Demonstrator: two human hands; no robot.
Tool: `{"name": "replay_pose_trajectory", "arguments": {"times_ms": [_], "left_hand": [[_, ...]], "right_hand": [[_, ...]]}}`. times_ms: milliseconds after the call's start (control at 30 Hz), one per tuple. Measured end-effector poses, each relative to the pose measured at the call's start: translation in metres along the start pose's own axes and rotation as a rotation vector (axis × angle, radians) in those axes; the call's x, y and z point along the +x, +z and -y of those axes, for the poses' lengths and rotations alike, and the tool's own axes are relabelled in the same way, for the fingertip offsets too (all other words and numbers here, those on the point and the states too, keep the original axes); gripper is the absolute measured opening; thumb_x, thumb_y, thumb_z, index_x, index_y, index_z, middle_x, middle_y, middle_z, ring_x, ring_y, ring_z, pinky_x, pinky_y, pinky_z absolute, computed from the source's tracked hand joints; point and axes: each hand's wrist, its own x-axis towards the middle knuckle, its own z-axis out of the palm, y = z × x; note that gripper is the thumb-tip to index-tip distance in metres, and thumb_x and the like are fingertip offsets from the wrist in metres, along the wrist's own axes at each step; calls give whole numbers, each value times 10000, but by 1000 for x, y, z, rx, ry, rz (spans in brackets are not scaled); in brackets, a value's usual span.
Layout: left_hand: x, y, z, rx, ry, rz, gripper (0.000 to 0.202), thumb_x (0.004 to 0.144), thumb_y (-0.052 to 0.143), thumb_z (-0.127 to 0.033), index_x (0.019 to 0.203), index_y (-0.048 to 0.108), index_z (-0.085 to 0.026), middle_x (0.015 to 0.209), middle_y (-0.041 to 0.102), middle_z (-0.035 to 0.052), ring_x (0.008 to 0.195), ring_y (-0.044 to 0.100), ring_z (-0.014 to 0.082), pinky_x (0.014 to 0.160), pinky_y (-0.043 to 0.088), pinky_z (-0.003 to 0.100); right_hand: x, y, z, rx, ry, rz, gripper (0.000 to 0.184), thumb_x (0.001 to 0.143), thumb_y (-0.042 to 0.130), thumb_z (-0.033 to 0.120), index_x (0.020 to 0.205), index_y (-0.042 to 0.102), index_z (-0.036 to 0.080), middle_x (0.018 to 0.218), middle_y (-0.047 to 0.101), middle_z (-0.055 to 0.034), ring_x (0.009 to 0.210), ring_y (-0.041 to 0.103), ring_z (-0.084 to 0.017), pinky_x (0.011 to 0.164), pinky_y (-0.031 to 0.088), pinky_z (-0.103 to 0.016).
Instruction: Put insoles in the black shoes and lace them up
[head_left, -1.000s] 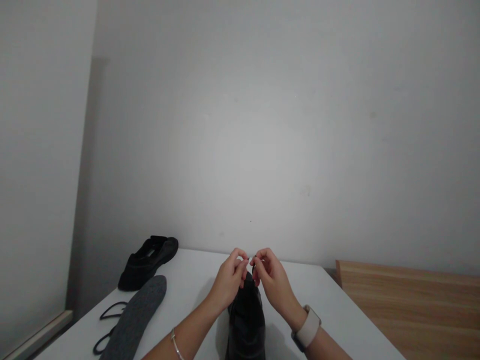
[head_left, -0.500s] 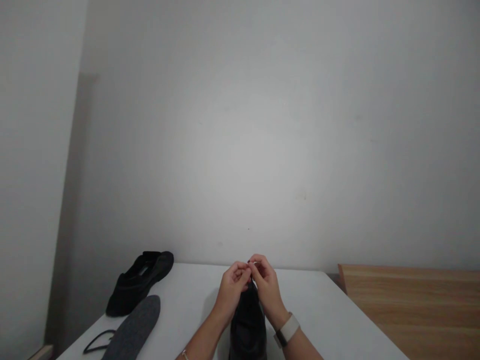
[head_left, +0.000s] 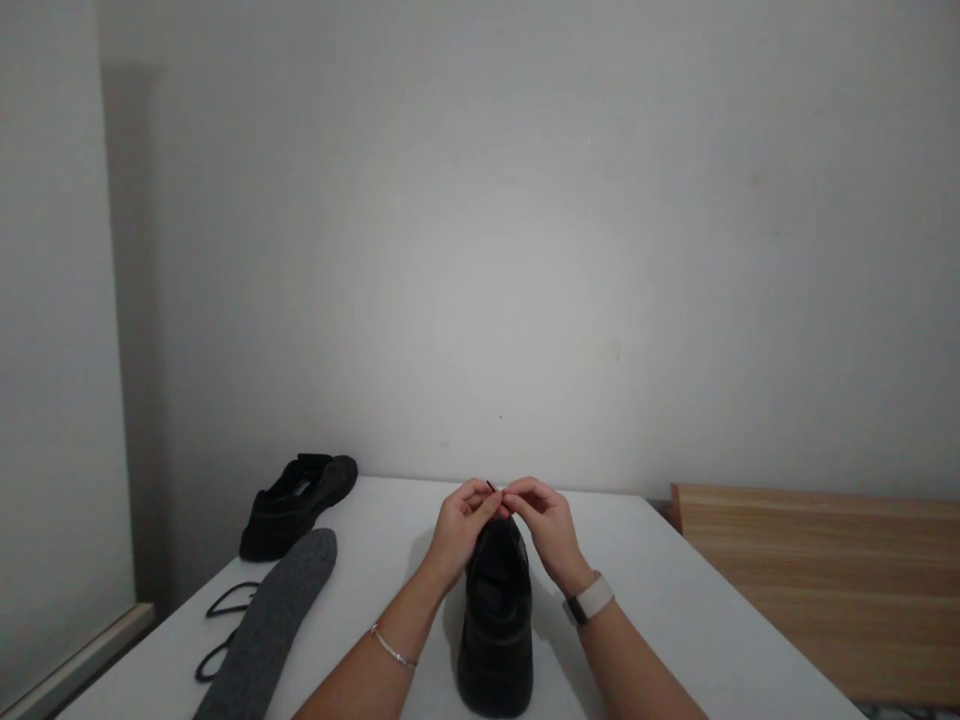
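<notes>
A black shoe (head_left: pixel 495 630) stands on the white table with its heel toward me. Both hands meet above its far end, fingertips nearly touching. In the pinched fingers of my left hand (head_left: pixel 463 525) is a thin black shoelace (head_left: pixel 490 485), its short end poking up above the fingertips. My right hand (head_left: pixel 546 528) is closed in a pinch against the same spot, apparently on the lace too, though the fingers cover most of it. The shoe's front is hidden behind my hands.
At the table's (head_left: pixel 637 600) left edge sits a second black shoe (head_left: pixel 300 505). A grey insole (head_left: pixel 281 620) lies nearer me, partly over a looped black lace (head_left: pixel 219 600). A wall (head_left: pixel 495 250) rises behind; a wooden board (head_left: pixel 810 580) stands at the right.
The view has tilted down, so more of the shoe shows. My right hand has shifted slightly right, and a lace end now sticks up above my left fingertips.
</notes>
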Motion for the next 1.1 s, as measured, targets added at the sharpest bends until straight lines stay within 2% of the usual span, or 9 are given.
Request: {"name": "replay_pose_trajectory", "arguments": {"times_ms": [100, 300, 367, 500, 600, 700, 800, 933, 1100], "left_hand": [[-1, -1, -2, -27, -52, 6, 217, 758, 671, -345, 762, 596, -141, 698, 634, 9, 706, 591, 132, 703, 426, 242], [0, -10, 7, -7, -47, 52, 160, 728, 693, -270, 773, 604, -144, 758, 619, 7, 732, 565, 122, 710, 421, 234], [0, -12, 8, 121, 36, 50, 124, 731, 675, -239, 768, 595, -151, 737, 602, 4, 720, 555, 128, 699, 424, 244], [-3, -12, 3, 542, 351, 28, 51, 765, 594, -147, 805, 615, -171, 779, 611, 22, 776, 545, 155, 748, 424, 285], [-5, -13, -1, 731, 541, 9, 118, 799, 541, -117, 847, 626, -184, 833, 643, 41, 834, 550, 175, 789, 424, 317], [-5, -14, -1, 786, 616, 9, 145, 826, 519, -120, 879, 633, -192, 847, 666, 49, 838, 560, 183, 796, 432, 335], [-4, -15, 1, 735, 601, -7, 142, 832, 529, -126, 865, 646, -199, 861, 681, 50, 847, 579, 183, 808, 441, 338], [-5, -12, 1, 558, 470, -66, 53, 792, 609, -160, 776, 648, -191, 876, 682, 53, 882, 596, 187, 828, 446, 330], [-2, -15, 0, 350, 306, 26, 55, 738, 674, -200, 733, 631, -166, 832, 647, 47, 842, 590, 180, 813, 438, 313]], "right_hand": [[-1, -5, 5, -74, -65, 2, 114, 750, 669, 288, 720, 641, 181, 722, 600, -4, 723, 549, -145, 707, 432, -288], [-3, -14, 6, -115, -129, 192, 137, 729, 706, 309, 678, 653, 194, 781, 562, -16, 785, 529, -158, 741, 419, -292], [-2, -14, 0, -90, -96, 166, 170, 775, 654, 362, 735, 668, 197, 817, 568, -26, 813, 529, -165, 760, 419, -299], [-1, -13, -13, -39, 81, 145, 295, 856, 520, 445, 940, 668, 203, 869, 624, -42, 865, 544, -185, 757, 424, -311], [-2, -12, -18, -32, 145, 252, 275, 816, 584, 433, 879, 688, 186, 820, 648, -27, 835, 545, -174, 784, 403, -307], [-2, -9, -17, 28, 155, 236, 227, 766, 653, 399, 798, 687, 178, 772, 650, -13, 785, 540, -160, 779, 394, -298], [-4, -8, -15, 84, 158, 168, 221, 751, 670, 388, 793, 681, 171, 758, 645, -18, 784, 537, -163, 775, 396, -296], [-8, -8, -14, 163, 180, 49, 185, 730, 699, 355, 769, 650, 181, 747, 616, -7, 727, 510, -144, 713, 391, -273], [-15, -10, -7, 277, 194, 64, 158, 772, 660, 345, 772, 605, 197, 905, 646, -41, 840, 527, -166, 781, 379, -297]]}}
